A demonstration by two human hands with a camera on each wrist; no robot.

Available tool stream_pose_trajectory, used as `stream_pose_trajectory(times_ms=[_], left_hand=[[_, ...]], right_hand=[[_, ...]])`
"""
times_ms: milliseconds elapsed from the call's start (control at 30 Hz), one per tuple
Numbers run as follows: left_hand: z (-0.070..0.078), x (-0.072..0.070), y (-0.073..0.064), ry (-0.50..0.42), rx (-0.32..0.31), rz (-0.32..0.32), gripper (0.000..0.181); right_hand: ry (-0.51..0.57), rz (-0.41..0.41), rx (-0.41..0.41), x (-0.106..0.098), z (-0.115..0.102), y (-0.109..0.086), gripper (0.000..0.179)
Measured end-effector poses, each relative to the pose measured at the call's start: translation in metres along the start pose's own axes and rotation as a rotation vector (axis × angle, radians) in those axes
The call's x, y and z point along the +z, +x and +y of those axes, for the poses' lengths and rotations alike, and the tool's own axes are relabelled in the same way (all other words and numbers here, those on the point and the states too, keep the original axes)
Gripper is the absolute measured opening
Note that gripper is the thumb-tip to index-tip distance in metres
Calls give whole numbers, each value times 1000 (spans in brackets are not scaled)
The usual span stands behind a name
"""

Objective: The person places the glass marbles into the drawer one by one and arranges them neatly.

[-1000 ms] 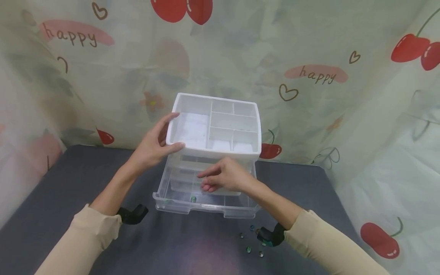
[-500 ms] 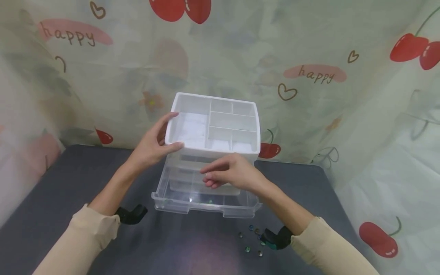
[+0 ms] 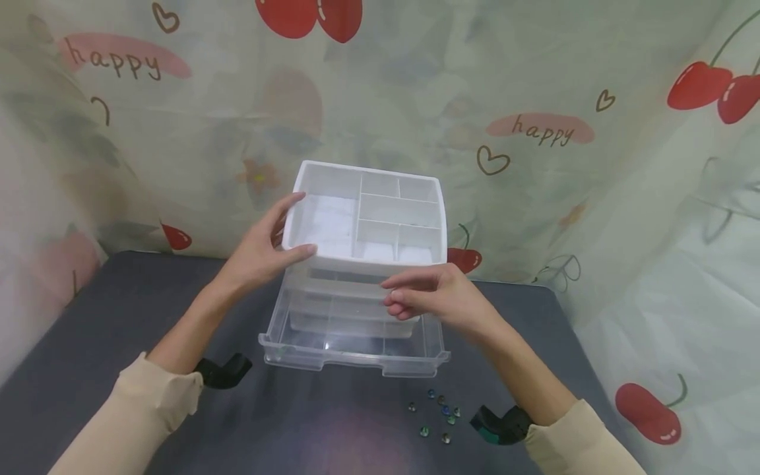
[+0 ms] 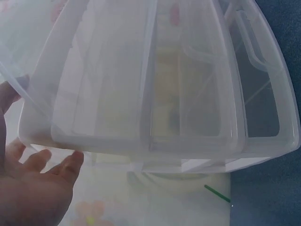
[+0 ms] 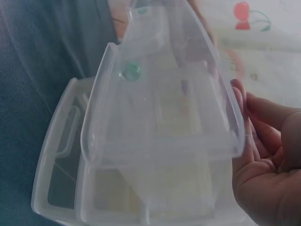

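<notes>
My left hand [image 3: 261, 247] grips the left side of a drawer organizer [image 3: 442, 218], thumb on the front rim and a fingertip over the left rim. The top of the organizer is a white tray with several compartments. A clear drawer [image 3: 297, 359] sticks out from its front. My right hand [image 3: 445, 297] hovers over the drawer's right side, fingers loosely bent, with nothing visible between them. In the right wrist view, a green glass bead [image 5: 131, 70] shows through the clear plastic, left of my right hand [image 5: 268, 155].
Several small coloured glass beads [image 3: 446, 410] lie on the dark grey table [image 3: 237, 422], in front and to the right of the drawer. A patterned curtain [image 3: 380, 99] hangs behind the table. Each wrist carries a black camera mount [image 3: 501, 425].
My right hand has moved right across the drawer, uncovering more of the beads on the table. A bead seen inside the drawer shifted right, then dropped from the head view. My left hand keeps its hold.
</notes>
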State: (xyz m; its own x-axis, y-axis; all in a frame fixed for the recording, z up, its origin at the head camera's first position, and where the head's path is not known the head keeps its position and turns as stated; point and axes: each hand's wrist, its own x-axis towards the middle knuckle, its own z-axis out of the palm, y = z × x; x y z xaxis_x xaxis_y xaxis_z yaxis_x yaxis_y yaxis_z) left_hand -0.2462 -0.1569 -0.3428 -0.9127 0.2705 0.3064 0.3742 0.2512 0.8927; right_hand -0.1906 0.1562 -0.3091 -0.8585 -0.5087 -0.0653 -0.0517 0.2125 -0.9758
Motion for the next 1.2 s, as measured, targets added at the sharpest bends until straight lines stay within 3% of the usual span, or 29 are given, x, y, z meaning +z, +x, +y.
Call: stream_pose_trajectory(times_ms=[500,767,1200], left_hand=[[1,7,16,154,5,54,92],[-3,9,19,132,-2,69,99],[-4,6,18,171,-19,76,93]], right_hand=[[6,102,-28,-23,13,-27,30],[-11,143,-27,-36,28,-41,33],[-25,206,10,-45,45,-54,36]])
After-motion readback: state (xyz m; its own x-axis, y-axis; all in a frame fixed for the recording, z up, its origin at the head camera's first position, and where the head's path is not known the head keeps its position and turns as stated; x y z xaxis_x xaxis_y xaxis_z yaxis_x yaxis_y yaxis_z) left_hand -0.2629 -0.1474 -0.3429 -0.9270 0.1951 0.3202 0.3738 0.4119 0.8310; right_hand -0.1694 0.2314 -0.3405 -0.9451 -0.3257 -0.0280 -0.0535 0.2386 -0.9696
